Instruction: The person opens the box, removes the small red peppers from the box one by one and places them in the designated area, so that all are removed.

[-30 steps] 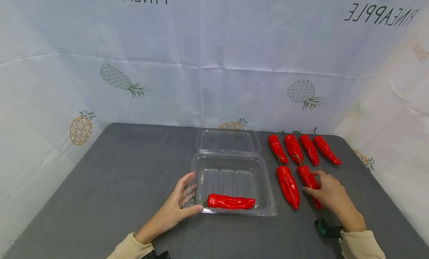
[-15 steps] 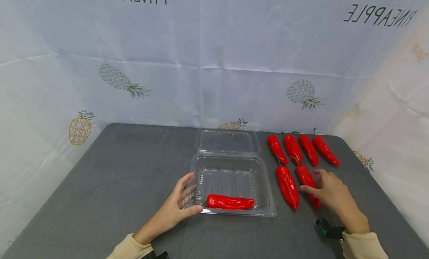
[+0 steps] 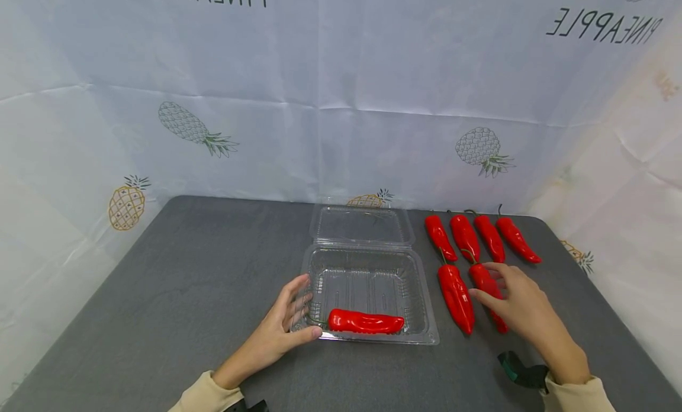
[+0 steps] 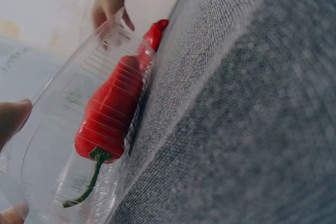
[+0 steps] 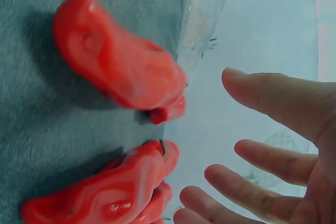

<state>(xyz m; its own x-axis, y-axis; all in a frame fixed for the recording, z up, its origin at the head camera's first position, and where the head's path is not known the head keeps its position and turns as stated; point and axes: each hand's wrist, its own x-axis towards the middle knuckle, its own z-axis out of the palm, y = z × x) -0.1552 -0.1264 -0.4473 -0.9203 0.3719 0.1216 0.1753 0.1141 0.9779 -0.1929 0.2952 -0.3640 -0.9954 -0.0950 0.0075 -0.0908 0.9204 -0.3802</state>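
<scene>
A clear plastic container (image 3: 351,270) lies with its lid (image 3: 362,225) folded back. In it, a red pepper (image 3: 366,321) lies sideways along the near wall; the left wrist view shows its green stem through the plastic. My left hand (image 3: 274,326) holds the container's near left corner, thumb on the near rim, fingers along the left side. My right hand (image 3: 524,302) hovers over the near right pepper (image 3: 487,282), thumb and fingers spread apart, partly hiding it. In the right wrist view a gap separates the fingers from the peppers.
Left of that pepper lies another red pepper (image 3: 456,299). Behind them is a row of several peppers, the rightmost pepper (image 3: 518,240) near the table's (image 3: 186,282) right edge. A pineapple-print cloth (image 3: 277,134) hangs behind and at the sides.
My right hand drew slightly back from the near right pepper, then shifted left and farther over it. That pepper stayed almost in place. My left hand and the container have not moved.
</scene>
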